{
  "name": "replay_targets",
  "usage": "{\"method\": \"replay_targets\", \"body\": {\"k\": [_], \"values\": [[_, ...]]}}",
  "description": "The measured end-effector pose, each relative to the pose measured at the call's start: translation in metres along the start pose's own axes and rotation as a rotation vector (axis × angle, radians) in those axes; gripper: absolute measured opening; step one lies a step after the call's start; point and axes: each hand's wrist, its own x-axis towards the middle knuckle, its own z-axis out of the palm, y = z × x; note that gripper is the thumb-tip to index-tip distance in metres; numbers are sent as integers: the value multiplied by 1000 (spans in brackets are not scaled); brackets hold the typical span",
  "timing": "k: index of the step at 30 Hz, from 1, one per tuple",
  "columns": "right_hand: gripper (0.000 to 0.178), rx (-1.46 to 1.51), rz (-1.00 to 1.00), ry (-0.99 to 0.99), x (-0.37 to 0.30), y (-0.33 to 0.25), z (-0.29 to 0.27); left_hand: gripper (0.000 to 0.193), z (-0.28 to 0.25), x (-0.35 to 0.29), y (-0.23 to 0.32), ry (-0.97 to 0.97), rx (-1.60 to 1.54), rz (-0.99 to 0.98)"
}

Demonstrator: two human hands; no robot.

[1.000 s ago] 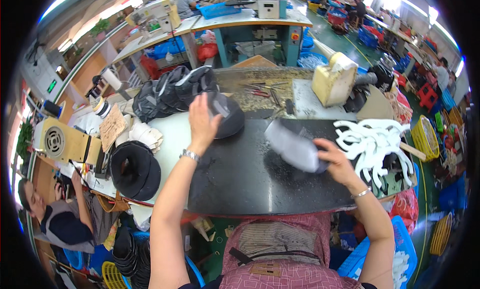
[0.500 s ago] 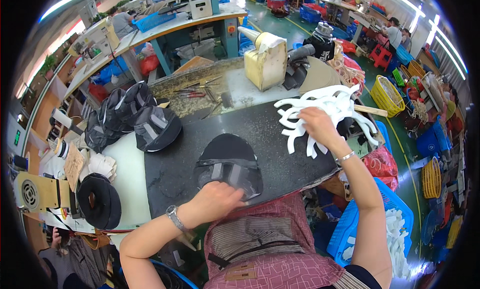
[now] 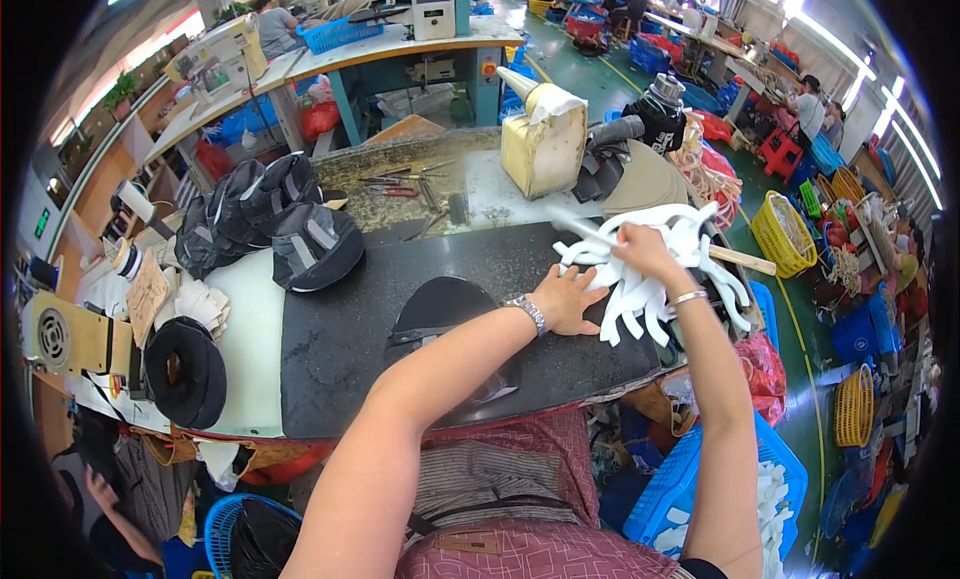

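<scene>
A pile of white curved strips lies at the right end of the black work surface. My right hand is over the pile, its fingers pinched on one white strip, which is blurred by motion and points left. Beside the pile, my left hand has its fingers spread, low over or on the black surface; contact cannot be told. A black rounded fabric piece with a grey band, like a shoe upper, lies in front of me, partly hidden under my left forearm.
More black and grey pieces are heaped at the left. A yellowish block with a cone, hand tools and a black bottle stand or lie behind. A blue basket holds white scraps at my right. A person's arm shows lower left.
My left hand has left the black fabric piece and moved right to the white pile, its fingers now spread. My right hand has drawn one strip up from the pile.
</scene>
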Motion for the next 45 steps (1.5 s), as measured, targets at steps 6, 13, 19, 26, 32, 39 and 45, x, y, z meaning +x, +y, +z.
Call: {"method": "replay_targets", "body": {"k": [6,13,19,26,32,39,45], "values": [[18,1561,-243,312,7,19,-91,74,-14,4,-10,-103,-175,22],[37,1516,130,-198,-64,-75,-59,33,-85,-117,-31,539,-545,-180],[18,827,-772,-574,-113,-150,-17,31,-50,-247,13,564,-247,4],[16,-329,-1310,-493,-131,-214,1,24,-21,-267,4,247,11,310],[12,-130,-1257,-583,-116,-219,1,23,-19,-267,2,326,15,327],[15,-132,-1182,-724,-109,-226,-2,21,-15,-268,2,329,33,314],[16,-174,-1329,-555,-102,-216,3,22,-24,-272,7,317,59,311]]}}
